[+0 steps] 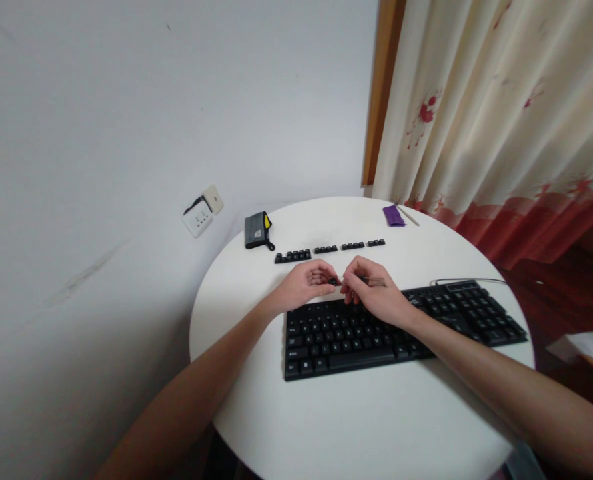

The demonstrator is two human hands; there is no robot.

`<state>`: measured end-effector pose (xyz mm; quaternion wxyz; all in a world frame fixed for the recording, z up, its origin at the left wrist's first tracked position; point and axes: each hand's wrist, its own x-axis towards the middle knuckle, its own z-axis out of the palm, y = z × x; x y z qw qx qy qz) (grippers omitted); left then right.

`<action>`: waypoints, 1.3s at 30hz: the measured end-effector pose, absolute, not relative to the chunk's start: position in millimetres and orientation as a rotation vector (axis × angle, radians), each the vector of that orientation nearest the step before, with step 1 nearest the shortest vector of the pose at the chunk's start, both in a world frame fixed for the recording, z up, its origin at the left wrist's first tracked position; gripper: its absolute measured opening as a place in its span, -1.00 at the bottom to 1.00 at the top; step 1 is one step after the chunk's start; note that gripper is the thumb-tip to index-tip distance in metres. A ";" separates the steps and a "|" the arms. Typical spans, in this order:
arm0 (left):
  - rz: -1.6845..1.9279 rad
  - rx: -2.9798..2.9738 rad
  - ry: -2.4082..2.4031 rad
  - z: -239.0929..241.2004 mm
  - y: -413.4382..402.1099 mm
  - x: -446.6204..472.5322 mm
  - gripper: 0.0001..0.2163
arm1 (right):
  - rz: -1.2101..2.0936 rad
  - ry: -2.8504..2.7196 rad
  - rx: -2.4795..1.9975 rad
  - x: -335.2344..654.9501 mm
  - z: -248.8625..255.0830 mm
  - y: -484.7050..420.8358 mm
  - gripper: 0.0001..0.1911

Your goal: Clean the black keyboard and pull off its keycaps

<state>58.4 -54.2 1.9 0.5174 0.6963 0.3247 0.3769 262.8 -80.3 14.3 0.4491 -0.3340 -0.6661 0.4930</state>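
A black keyboard [401, 330] lies on the round white table [356, 420]. Above its top edge my left hand [303, 283] and my right hand [373, 290] meet, fingers curled. Between their fingertips sits a small black keycap [332, 281]. My left fingers pinch it. My right hand grips a thin wire keycap puller [371, 280] that reaches the keycap. Several removed black keycaps [329, 251] lie in a row farther back on the table.
A small dark pouch with a yellow tab [257, 230] sits at the table's back left. A purple item [393, 215] and a thin stick [408, 215] lie at the back. The keyboard cable [469, 281] runs right. A wall socket [201, 212] and a curtain [501, 120] stand behind.
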 end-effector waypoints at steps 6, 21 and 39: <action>0.924 1.669 0.825 2.2 -53.9 60.1 -0.68 | 1.192 -1.638 -0.860 263.1 13.4 -79.1 -0.74; 1.089 1.792 0.884 5.6 -51.2 58.8 -0.77 | 0.960 -1.626 -1.038 269.9 11.2 -70.8 -0.60; 1.078 1.842 0.982 12.0 -54.6 60.0 -0.80 | 0.591 -2.017 -0.977 270.0 11.4 -77.0 -0.75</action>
